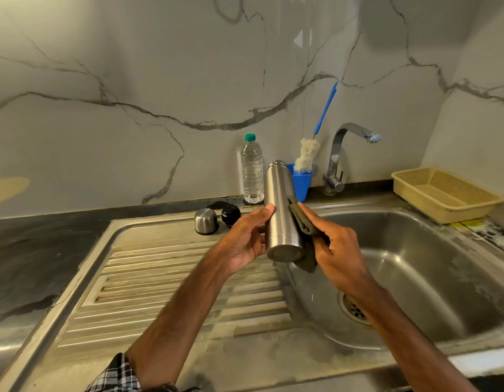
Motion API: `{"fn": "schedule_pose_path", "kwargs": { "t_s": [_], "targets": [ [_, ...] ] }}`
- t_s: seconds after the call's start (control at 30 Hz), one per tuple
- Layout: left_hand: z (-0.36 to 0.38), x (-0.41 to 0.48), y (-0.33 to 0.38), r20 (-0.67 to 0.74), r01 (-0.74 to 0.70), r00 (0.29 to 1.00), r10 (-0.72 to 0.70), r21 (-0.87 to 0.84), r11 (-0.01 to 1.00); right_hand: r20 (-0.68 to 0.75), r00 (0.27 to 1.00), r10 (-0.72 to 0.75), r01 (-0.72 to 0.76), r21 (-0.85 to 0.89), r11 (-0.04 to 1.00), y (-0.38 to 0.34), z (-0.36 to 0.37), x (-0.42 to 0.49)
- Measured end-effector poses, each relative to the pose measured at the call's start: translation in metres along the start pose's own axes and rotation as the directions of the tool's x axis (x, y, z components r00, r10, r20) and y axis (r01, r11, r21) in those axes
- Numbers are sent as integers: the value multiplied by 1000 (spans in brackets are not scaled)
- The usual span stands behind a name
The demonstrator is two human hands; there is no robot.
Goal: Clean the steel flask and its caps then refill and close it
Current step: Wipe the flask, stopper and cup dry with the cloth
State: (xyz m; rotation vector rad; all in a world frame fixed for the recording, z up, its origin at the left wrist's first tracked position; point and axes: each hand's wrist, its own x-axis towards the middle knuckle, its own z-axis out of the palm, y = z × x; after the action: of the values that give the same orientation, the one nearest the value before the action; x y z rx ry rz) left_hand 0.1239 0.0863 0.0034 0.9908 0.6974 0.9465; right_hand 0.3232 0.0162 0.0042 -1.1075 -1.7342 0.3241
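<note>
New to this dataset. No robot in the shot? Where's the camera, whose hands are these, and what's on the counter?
There is no robot here. A person works with bare hands, and the single picture comes from a wide-angle camera worn on their head, looking forward and down. That is why both arms enter from the bottom.

The left hand grips a steel flask, base toward the camera, over the edge of the sink. The right hand holds a dark cloth against the flask's side.

Both caps are off: a steel cap and a black cap stand at the back of the drainboard. Behind them are a water bottle, a blue cup with a brush in it, and the tap. A beige basket sits at the far right.
</note>
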Motion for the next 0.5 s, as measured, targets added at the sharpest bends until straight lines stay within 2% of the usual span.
{"fn": "schedule_pose_path", "kwargs": {
  "t_s": [0.07,0.13,0.2,0.23,0.33,0.4,0.5],
  "targets": [
    [5,-1,-3,9,-1,1000,1,1,1000,-17,1000,-21,21,-3,1000,-1,0,-4],
    [6,-2,-1,0,-19,1000,19,-17,1000,36,988,-150,150,0,989,-5,2,-8],
    [3,-3,-1,3,-20,1000,20,-33,999,63,975,-211,210,16,978,-6,3,-7],
    [4,-4,-1,11,-8,1000,8,-36,999,47,981,-187,186,23,982,-5,3,-4],
    [8,-7,-3,51,24,998,-23,-7,1000,-32,999,9,-8,10,1000,3,1,6],
    [12,-8,-4,73,29,997,-28,-14,999,-66,997,32,-32,2,999,5,0,5],
    [11,-6,-2,95,7,995,0,-70,997,-5,987,-164,164,29,986,1,-1,-3]
  ]
}}
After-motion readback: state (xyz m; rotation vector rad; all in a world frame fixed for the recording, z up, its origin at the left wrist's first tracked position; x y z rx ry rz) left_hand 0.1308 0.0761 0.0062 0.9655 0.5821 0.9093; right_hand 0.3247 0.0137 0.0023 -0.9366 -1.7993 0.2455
